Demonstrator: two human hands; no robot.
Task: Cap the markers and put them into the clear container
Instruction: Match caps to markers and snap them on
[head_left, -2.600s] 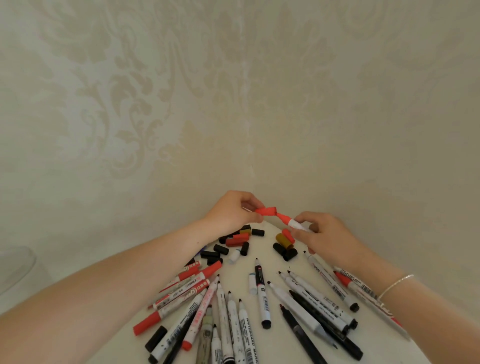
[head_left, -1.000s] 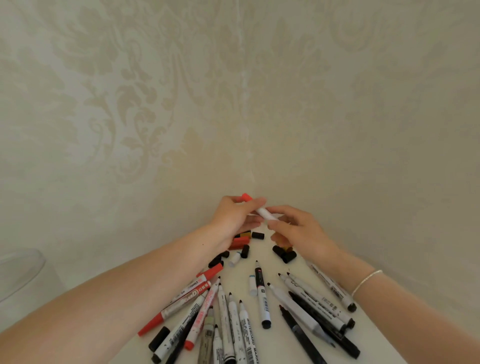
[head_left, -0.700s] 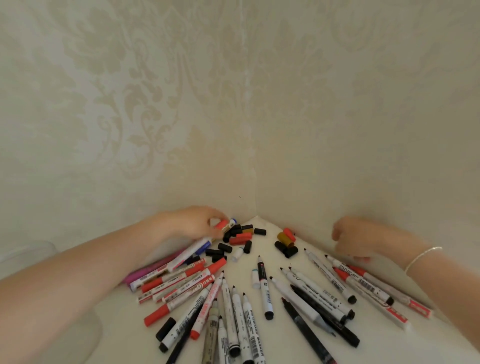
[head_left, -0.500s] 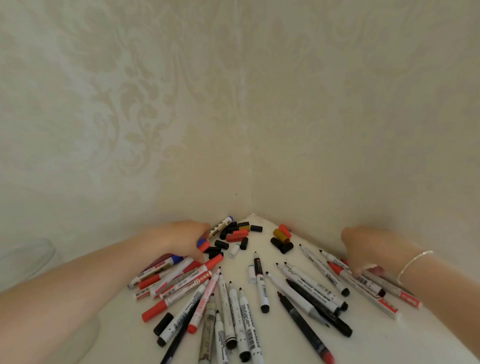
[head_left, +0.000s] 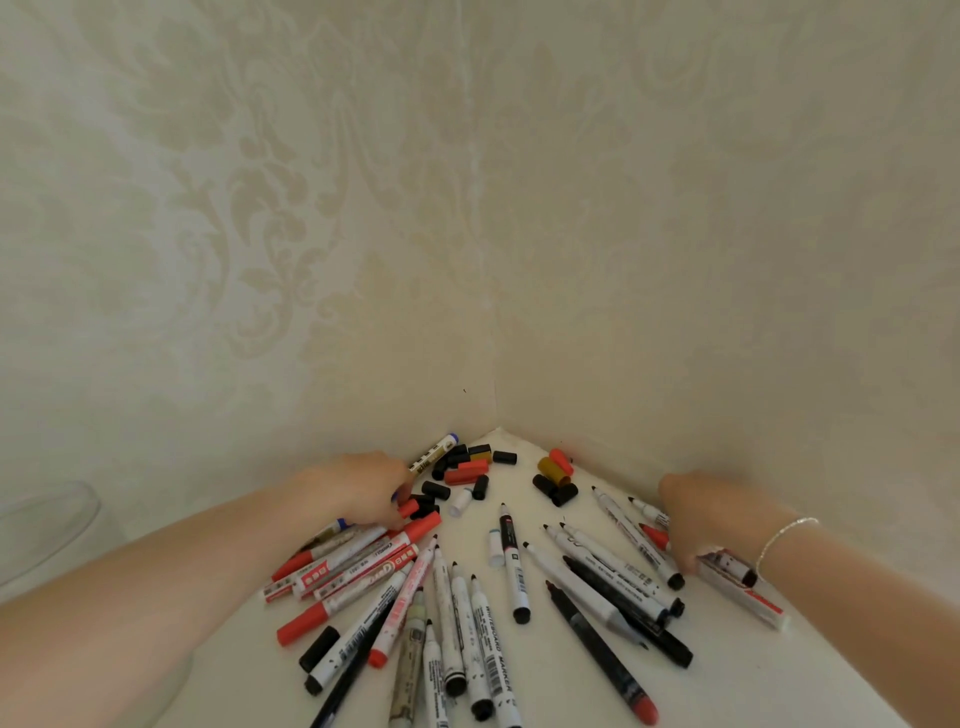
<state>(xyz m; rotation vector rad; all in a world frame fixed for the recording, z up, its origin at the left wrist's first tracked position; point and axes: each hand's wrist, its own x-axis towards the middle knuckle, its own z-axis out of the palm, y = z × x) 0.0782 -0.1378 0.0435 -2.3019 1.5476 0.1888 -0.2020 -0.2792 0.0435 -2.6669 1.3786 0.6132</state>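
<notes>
Markers (head_left: 511, 566) lie fanned across a white table (head_left: 727, 675) pushed into a corner where two cream damask-papered walls (head_left: 260, 234) meet. Most are uncapped, tips pointing toward the far corner. Loose caps form two clusters at the far end: a left cluster (head_left: 460, 475) of roughly ten black, red and white caps, and a right cluster (head_left: 556, 475) of about five in black, ochre and red. At the far left edge, the clear container (head_left: 47, 525) shows only as a curved rim.

Reaching in from the left, the left hand (head_left: 363, 493) lies palm down on the capped pile, fingers curled round a red-capped marker (head_left: 408, 509); how firmly it grips I cannot tell. On the right, the right hand (head_left: 711, 514), a thin bracelet (head_left: 784, 535) at its wrist, lies knuckles up on the rightmost markers; its fingers are hidden beneath it, so I cannot tell whether it holds one.

Roughly two dozen markers are visible in all.
</notes>
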